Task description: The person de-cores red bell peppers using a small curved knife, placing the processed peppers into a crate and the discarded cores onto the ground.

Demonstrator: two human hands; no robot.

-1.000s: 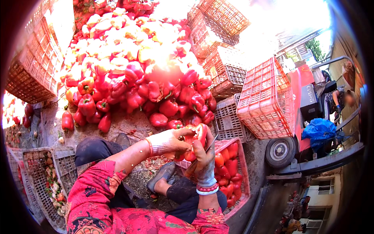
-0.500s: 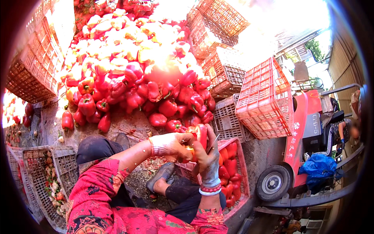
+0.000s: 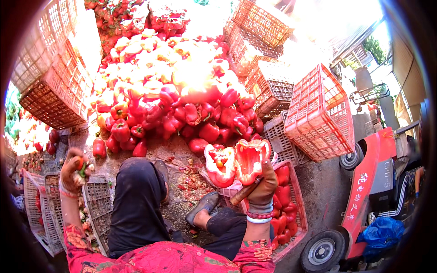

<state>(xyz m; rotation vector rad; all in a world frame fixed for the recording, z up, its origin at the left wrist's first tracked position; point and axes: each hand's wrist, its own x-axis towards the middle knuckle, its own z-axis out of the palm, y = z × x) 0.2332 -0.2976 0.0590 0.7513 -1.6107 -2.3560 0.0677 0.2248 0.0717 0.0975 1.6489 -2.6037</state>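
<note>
My right hand (image 3: 265, 190), in a soiled glove, holds a red bell pepper (image 3: 251, 160) split open, its pale inside facing up. The same hand grips a knife by its wooden handle (image 3: 242, 193); the blade is hard to make out. Off to the left, my gloved left hand (image 3: 71, 175) is raised above a crate of scraps (image 3: 98, 214), closed on a pepper core (image 3: 82, 169) with a green stem. Below my right hand stands a red crate (image 3: 298, 207) of cored-looking red peppers (image 3: 283, 218).
A big heap of red peppers (image 3: 173, 118) lies ahead on the ground. Stacked orange crates (image 3: 59, 98) rise at the left, more crates (image 3: 316, 116) at the right. A red forklift-like vehicle (image 3: 368, 177) stands at far right, with a person beside it. Scraps litter the floor (image 3: 182, 182).
My hands have parted. The left one has swung far left with the core, while the right stays near the crate with the pepper, now opened wide. The view has shifted slightly.
</note>
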